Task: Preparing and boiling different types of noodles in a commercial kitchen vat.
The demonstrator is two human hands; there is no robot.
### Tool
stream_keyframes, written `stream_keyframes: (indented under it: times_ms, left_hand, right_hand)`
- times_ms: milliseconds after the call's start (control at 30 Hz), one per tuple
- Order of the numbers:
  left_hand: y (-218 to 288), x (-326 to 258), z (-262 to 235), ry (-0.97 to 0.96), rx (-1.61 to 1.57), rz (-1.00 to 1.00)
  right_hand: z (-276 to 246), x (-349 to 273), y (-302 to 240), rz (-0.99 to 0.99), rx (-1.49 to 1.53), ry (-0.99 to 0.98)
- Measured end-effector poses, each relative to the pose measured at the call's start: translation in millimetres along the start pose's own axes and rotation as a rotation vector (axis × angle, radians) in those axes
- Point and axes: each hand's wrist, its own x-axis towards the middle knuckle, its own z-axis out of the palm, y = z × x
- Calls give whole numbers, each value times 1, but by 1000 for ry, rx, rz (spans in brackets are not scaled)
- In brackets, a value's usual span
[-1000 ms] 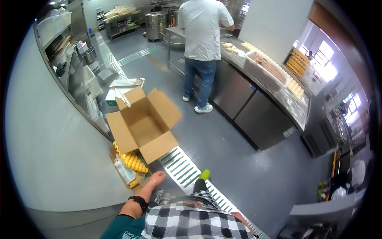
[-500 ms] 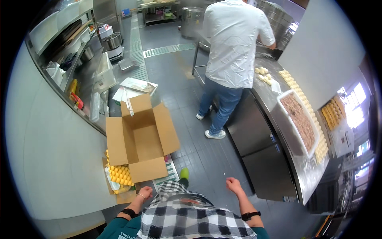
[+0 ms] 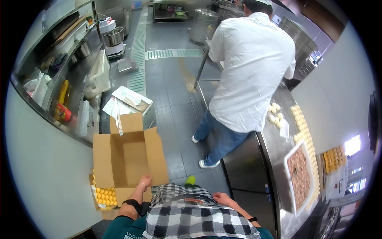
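Observation:
My left hand (image 3: 146,180) is low over the near edge of an open cardboard box (image 3: 135,155), its fingers curled in with nothing seen in them. Whether it touches the box I cannot tell. My right hand (image 3: 223,198) is beside the black-and-white checked apron (image 3: 187,217) at my waist, fingers loosely closed and holding nothing that shows. The box's flaps are spread and its inside looks bare.
A co-worker in a white shirt (image 3: 252,71) stands ahead at the steel counter (image 3: 274,151). On it are a tub of minced filling (image 3: 298,179) and rows of dough pieces (image 3: 300,121). Yellow egg trays (image 3: 105,196) lie beside the box; a white carton (image 3: 129,99) stands beyond it.
I have moved forward, so the co-worker and counter are nearer. My left hand has swung forward to the box edge, and my right hand has drawn back toward the apron.

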Motion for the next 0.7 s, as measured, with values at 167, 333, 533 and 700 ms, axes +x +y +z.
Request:
stream_keyframes:
  times_ms: [167, 333, 533, 700]
  left_hand:
    - [61, 45, 28, 22, -187, 79]
    - [63, 47, 37, -4, -87, -123]
    - [24, 112, -13, -226, 572, 22]
    - [66, 226, -39, -160, 1294, 651]
  right_hand:
    - [-106, 77, -43, 73, -128, -177]
    - [-158, 151, -90, -18, 207, -115]
    - [-268, 261, -112, -94, 205, 167]
    - [-205, 342, -100, -310, -92, -229]
